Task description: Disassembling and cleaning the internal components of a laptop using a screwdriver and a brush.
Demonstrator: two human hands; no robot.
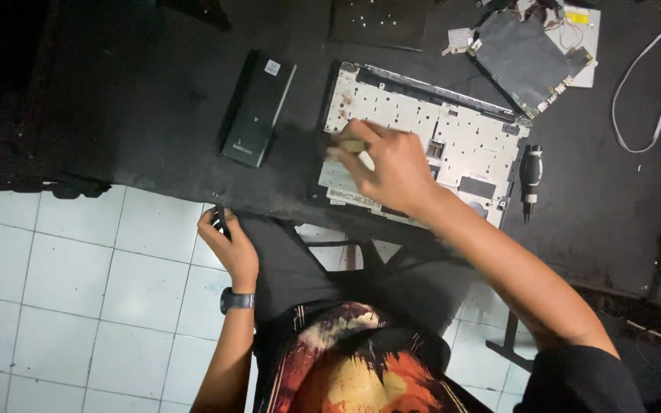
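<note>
An opened laptop base point(453, 138), pale metal inside with a dark frame, lies on the black table point(139, 107). My right hand point(388, 164) rests on its near left part, fingers closed around a small tan object point(351, 145) pressed against the panel. My left hand point(227, 241) is down at the table's front edge beside my knee, fingers curled around a small dark thing that I cannot make out. A watch sits on that wrist.
A black rectangular battery pack point(258, 107) lies left of the laptop. A dark-handled screwdriver point(530, 172) lies at its right edge. A circuit board with a dark sheet point(525, 57) and a white cable point(636, 92) are at the back right. White floor tiles point(70, 291) show below.
</note>
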